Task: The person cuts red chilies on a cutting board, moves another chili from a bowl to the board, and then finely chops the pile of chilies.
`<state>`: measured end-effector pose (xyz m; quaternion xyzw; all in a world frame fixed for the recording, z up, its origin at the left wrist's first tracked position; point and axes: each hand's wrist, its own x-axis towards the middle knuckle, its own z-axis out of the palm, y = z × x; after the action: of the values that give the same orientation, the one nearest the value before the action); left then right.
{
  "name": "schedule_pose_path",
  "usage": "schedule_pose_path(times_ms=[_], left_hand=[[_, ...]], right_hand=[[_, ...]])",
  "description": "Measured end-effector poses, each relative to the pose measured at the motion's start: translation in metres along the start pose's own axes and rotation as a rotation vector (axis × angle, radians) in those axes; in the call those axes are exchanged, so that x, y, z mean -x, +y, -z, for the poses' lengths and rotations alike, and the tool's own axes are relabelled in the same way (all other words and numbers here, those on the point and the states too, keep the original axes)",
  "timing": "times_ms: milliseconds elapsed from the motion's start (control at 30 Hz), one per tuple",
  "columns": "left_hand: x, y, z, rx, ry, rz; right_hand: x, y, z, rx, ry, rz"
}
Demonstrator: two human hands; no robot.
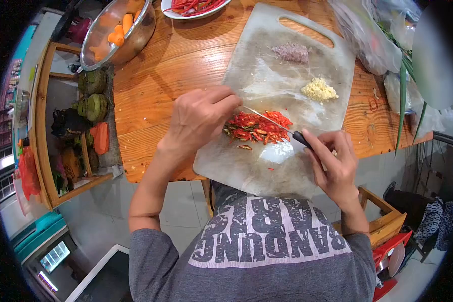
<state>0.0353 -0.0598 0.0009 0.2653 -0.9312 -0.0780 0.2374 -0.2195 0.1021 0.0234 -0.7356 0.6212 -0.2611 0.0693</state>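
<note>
My right hand (334,163) is closed round the black handle of a knife (272,121). Its thin blade lies slantwise over a heap of chopped red chilies (259,132) on a worn white cutting board (226,171). My left hand (201,116) is bent at the blade's far end, thumb and fingers pinched together at the tip. Farther up the board sit a small pile of minced garlic (319,89) and a pile of chopped shallots (292,52). A few chili bits lie loose below the heap.
A steel bowl (147,30) with carrots stands at the back left of the wooden table (151,121). Beside it is a white plate (199,13) of whole red chilies. Plastic bags (367,40) and green onions (401,108) lie on the right. A vegetable crate (43,136) is at the left.
</note>
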Motion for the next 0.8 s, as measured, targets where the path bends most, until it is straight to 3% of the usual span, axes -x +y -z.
schedule_pose_path(times_ms=[200,300,400,600,733,800], left_hand=[[-0.018,-0.010,-0.011,0.013,-0.052,-0.087],[-0.011,-0.004,-0.006,-0.013,-0.032,-0.057],[0.004,0.002,0.004,-0.016,-0.154,0.054],[0.009,0.000,-0.011,0.005,-0.019,0.069],[0.015,-0.001,-0.013,0.000,-0.029,0.051],[0.015,-0.002,-0.011,-0.030,-0.044,0.056]], right_hand=[[0.019,0.008,-0.023,-0.091,0.101,-0.069],[0.010,0.008,-0.014,-0.034,0.090,-0.027],[0.004,0.009,-0.009,0.051,0.092,0.079],[0.000,0.016,-0.017,0.010,0.060,0.032],[-0.014,-0.006,0.006,0.126,0.084,0.115],[-0.007,0.013,-0.013,0.083,0.081,0.062]])
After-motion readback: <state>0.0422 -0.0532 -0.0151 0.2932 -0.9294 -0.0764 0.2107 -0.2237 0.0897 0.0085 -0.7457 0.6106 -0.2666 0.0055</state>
